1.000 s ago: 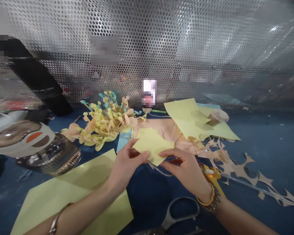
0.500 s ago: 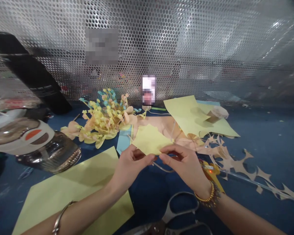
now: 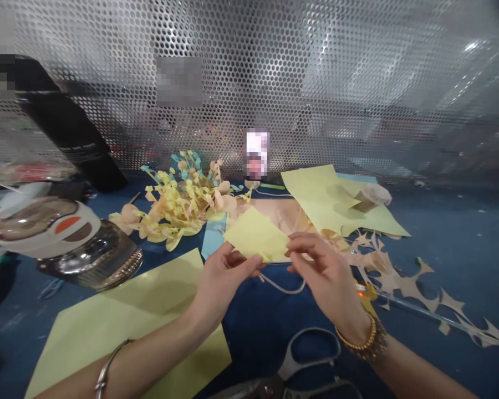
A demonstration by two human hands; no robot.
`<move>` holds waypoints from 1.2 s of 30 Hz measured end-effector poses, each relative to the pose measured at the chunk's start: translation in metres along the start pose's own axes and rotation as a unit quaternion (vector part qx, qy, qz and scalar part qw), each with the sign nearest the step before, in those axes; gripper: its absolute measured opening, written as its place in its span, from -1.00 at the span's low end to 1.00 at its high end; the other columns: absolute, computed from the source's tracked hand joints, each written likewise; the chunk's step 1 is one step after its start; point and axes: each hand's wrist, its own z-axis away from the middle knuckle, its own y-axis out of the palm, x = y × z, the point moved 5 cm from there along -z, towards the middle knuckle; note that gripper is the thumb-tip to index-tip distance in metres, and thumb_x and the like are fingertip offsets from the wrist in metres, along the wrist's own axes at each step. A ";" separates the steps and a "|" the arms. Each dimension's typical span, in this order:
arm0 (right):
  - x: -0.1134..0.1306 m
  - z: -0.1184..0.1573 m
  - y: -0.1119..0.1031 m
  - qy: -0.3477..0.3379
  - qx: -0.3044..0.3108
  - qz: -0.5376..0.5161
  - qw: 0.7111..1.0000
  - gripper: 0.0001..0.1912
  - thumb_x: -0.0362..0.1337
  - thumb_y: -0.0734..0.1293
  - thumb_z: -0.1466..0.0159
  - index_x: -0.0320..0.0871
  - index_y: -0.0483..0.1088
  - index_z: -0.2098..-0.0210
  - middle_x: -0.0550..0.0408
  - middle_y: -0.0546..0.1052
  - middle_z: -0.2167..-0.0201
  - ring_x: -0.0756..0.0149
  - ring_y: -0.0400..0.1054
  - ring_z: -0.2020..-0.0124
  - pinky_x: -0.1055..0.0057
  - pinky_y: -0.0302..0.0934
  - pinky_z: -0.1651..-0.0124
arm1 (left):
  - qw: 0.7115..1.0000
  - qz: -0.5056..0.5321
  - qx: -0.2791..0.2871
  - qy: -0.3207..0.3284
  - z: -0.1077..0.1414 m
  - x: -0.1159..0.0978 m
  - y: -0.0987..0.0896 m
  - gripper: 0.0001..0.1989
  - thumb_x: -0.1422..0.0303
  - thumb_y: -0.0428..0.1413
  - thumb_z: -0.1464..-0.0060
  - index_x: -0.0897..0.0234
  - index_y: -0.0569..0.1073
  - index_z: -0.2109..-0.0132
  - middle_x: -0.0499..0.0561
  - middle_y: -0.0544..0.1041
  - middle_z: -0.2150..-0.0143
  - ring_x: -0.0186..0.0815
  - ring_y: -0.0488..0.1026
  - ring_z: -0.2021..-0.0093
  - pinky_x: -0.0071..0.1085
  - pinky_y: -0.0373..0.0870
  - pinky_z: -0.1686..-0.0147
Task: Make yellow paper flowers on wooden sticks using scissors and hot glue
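Over a blue tabletop (image 3: 453, 238), a left hand (image 3: 222, 282) is pinching a yellow paper piece (image 3: 253, 235) lying crosswise. Right-hand fingers (image 3: 303, 246) are gripping its right corner.

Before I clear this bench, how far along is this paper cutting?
Done: a cluster of cut yellow and peach paper leaves. In hand: the left hand and right hand pinch a small yellow paper piece. Remaining: a large yellow sheet lies loose, with a cut peach strip.
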 end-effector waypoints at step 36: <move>0.003 0.014 0.018 -0.131 0.059 0.171 0.975 -0.84 -0.44 0.33 -0.20 -0.12 0.50 0.25 0.11 0.34 0.38 0.38 0.35 0.38 0.43 0.25 0.32 | 0.989 0.117 0.068 -0.062 0.011 0.000 0.016 -0.61 0.52 0.27 0.16 0.29 0.44 0.11 0.04 0.57 0.20 -0.29 0.48 0.19 -0.41 0.36 0.16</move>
